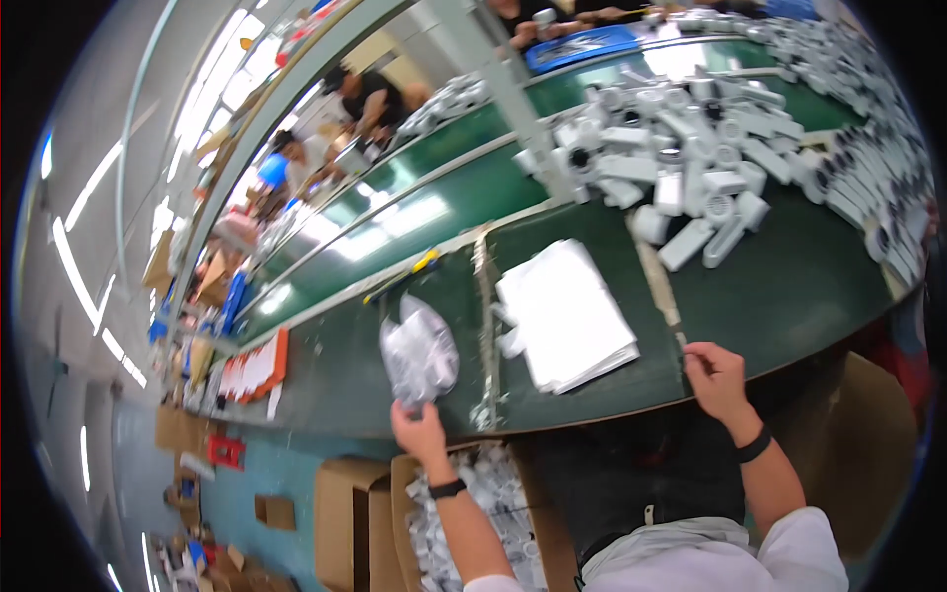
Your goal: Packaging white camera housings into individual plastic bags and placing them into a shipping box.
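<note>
My left hand (418, 431) is closed on the near end of a clear plastic bag (422, 350) at the front edge of the green table. The bag bulges with pale contents that I cannot make out. My right hand (718, 380) is at the table's front edge, well to the right, with its fingers curled together; whatever they may pinch is too small to name. Between the hands lies a stack of white paper sheets (567, 316), slightly fanned. Beyond my right hand spreads a heap of white plastic housings (681, 148) with round openings.
A yellow-and-black screwdriver-like tool (402, 274) lies behind the bag. An orange tray of papers (254, 370) sits at the left. Below the edge, a cardboard box (400, 513) holds many white pieces. Across the green conveyor (395, 212), other people work; a blue tray (582, 47) is at the back.
</note>
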Tool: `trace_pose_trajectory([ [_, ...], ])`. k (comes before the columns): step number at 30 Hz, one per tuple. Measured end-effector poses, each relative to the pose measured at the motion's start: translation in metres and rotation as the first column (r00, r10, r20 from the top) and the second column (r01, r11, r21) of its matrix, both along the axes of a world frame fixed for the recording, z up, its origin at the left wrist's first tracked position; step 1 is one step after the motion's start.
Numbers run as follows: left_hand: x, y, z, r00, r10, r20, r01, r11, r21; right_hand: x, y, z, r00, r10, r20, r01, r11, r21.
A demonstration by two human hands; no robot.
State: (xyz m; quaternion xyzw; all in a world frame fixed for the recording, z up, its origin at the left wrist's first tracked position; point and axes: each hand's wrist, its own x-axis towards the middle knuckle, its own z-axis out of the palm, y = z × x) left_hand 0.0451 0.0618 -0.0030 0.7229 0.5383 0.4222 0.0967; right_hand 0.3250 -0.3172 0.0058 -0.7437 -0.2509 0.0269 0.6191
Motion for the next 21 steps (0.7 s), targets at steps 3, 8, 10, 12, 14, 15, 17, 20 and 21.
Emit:
trace_pose_trajectory([
  [3, 0.005, -0.024, 0.008, 0.933, 0.005, 0.36, -0.084, 0.975, 0.206, -0.002, 0.008, 0.001, 0.999, 0.001, 0.035, -0.001, 1.0, 0.003],
  [8, 0.049, -0.082, 0.009, 0.867, -0.221, 0.447, 0.251, 0.968, -0.008, 0.003, -0.001, 0.006, 0.958, 0.128, -0.255, -0.096, 0.986, 0.136],
  [10, 0.062, -0.082, -0.008, 0.798, -0.286, 0.53, 0.369, 0.928, -0.055, 0.015, -0.006, 0.017, 0.975, 0.043, -0.218, -0.016, 0.992, 0.124],
  [12, 0.061, -0.081, -0.01, 0.826, -0.269, 0.496, 0.347, 0.935, -0.071, 0.033, -0.007, 0.039, 0.987, -0.104, -0.12, 0.112, 0.992, 0.059],
  [14, 0.06, -0.08, -0.009, 0.857, -0.247, 0.451, 0.309, 0.949, -0.067, 0.058, -0.005, 0.068, 0.967, -0.231, -0.105, 0.228, 0.973, -0.042],
  [15, 0.064, -0.082, -0.008, 0.851, -0.255, 0.458, 0.322, 0.944, -0.071, 0.077, -0.006, 0.068, 0.947, -0.32, -0.001, 0.316, 0.935, -0.159],
  [17, 0.065, -0.081, -0.007, 0.868, -0.253, 0.428, 0.319, 0.944, -0.089, 0.106, 0.001, 0.078, 0.94, -0.32, 0.115, 0.328, 0.765, -0.555],
  [20, 0.063, -0.08, -0.01, 0.879, -0.242, 0.41, 0.3, 0.951, -0.081, 0.141, 0.016, 0.075, 0.946, -0.32, 0.057, 0.25, 0.604, -0.757],
  [21, 0.064, -0.08, -0.011, 0.881, -0.236, 0.41, 0.293, 0.953, -0.079, 0.148, 0.018, 0.071, 0.948, -0.313, 0.056, 0.245, 0.607, -0.756],
])
